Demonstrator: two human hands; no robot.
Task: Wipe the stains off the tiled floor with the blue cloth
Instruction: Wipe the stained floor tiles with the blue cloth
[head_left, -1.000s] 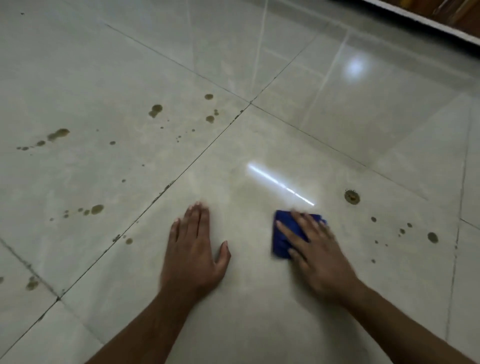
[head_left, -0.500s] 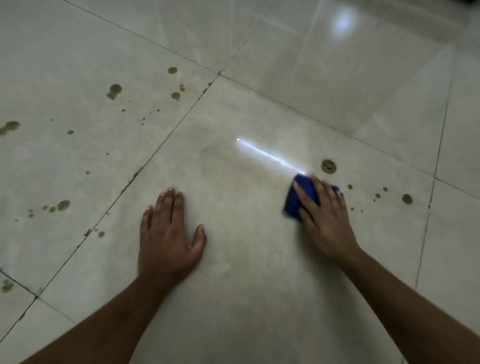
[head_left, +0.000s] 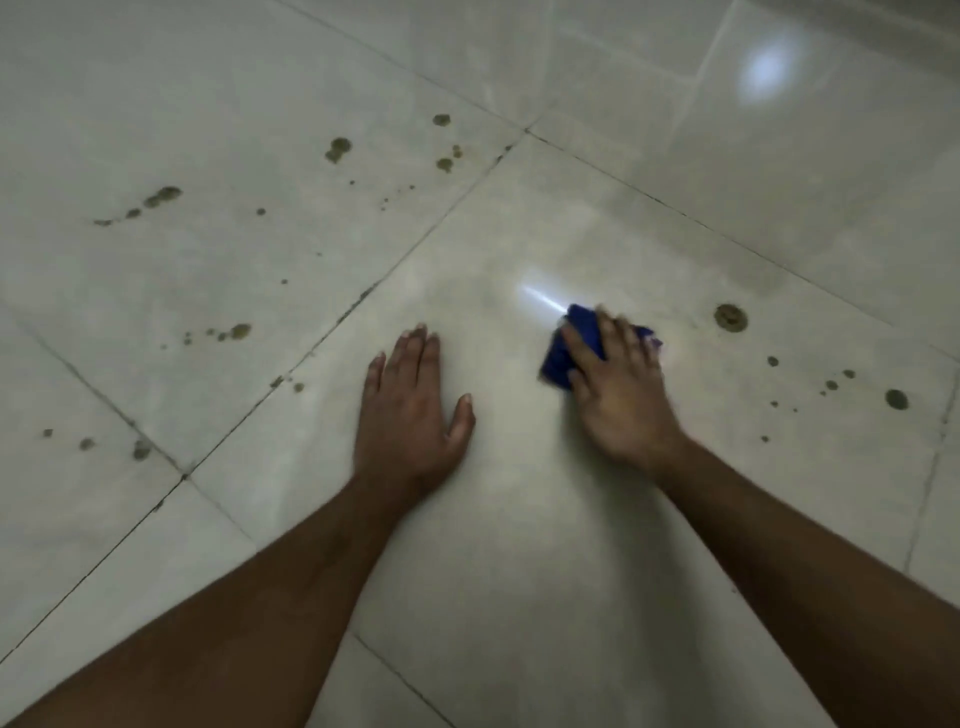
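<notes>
My right hand (head_left: 618, 389) presses a folded blue cloth (head_left: 563, 358) flat on the pale tiled floor (head_left: 519, 519); the fingers cover most of the cloth and the hand is motion-blurred. My left hand (head_left: 410, 415) rests palm down on the same tile, fingers together, holding nothing. A round brown stain (head_left: 731, 317) lies to the right of the cloth, apart from it. Smaller brown spots (head_left: 896, 399) trail further right. Several more brown stains (head_left: 338, 149) dot the tile to the upper left.
Dark grout lines (head_left: 332, 327) cross the floor diagonally. A bright light reflection (head_left: 769, 73) shines on the far tile at the top right, and a thin glare streak (head_left: 540, 300) ends at the cloth. More stains (head_left: 240, 331) sit left of my left hand.
My right hand and the cloth have slid back left, away from the round stain they had nearly reached. My left hand stays planted. The view has shifted.
</notes>
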